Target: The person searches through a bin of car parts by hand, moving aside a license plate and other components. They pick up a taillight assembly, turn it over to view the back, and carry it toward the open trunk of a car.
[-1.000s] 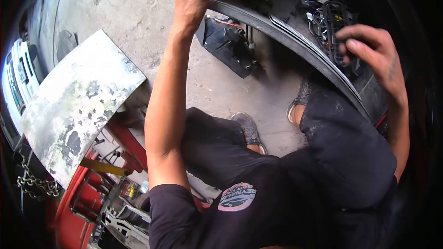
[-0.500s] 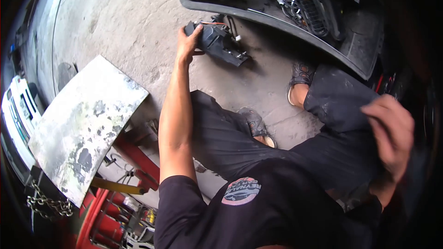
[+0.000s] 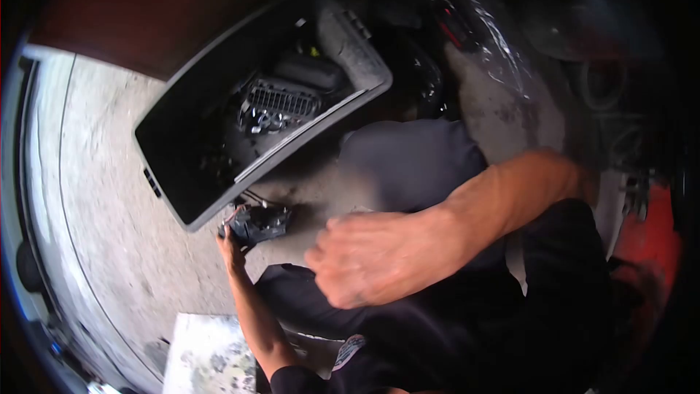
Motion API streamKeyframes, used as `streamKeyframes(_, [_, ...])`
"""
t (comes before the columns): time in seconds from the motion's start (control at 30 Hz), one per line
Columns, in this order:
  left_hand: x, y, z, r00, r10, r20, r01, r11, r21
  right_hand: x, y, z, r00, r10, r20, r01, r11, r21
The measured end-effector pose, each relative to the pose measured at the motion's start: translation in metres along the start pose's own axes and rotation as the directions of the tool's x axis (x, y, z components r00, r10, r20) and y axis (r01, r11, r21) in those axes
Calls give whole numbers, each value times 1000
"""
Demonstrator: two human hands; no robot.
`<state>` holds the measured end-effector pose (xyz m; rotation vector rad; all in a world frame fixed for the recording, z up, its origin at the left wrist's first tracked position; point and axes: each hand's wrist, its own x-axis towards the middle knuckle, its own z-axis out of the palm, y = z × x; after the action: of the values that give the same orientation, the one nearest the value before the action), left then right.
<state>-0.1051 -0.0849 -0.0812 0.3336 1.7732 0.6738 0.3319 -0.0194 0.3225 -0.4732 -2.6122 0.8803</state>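
Observation:
My left hand (image 3: pixel 230 246) is closed on the near left end of a dark plastic car part (image 3: pixel 264 225) with wires and a connector. The part is just above or on the concrete floor, beside the near rim of a big black plastic bin (image 3: pixel 211 208). Across my lap, close to the camera, my right hand (image 3: pixel 368 257) shows its back with the fingers curled in. Its palm is hidden, so I cannot see whether anything is in it. Inside the bin lie a black slatted vent piece (image 3: pixel 284 99) and a tangle of wires and connectors (image 3: pixel 259 122).
A worn, patchy metal panel (image 3: pixel 208 357) stands at the lower left. Clear plastic wrap (image 3: pixel 499 44) and a red-and-black item (image 3: pixel 453 23) lie at the upper right. A red object (image 3: pixel 649 237) is at the right edge. My knee (image 3: pixel 415 157) is beside the bin.
My view has turned to the right, bringing the whole bin into sight. My right hand has swung inward across my lap. My left hand still holds the plastic part, now nearer the bin's rim.

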Motion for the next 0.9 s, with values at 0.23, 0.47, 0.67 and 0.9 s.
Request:
streamKeyframes(0.23, [8,2,7,999,-27,44,29,998,-49,1,9,-3,991,-18,-131,4,994,-108])
streamKeyframes(0.47, [10,-10,2,996,43,82,-40,998,-41,0,1,-34,955,64,-290,-74,997,-22])
streamKeyframes(0.67, [24,-21,-10,993,82,90,-84,996,21,2,-6,-13,564,94,-820,-66,995,69])
streamKeyframes(0.9, [16,-18,-6,986,141,87,-142,990,4,5,-8,-3,598,6,-801,-89,994,-59])
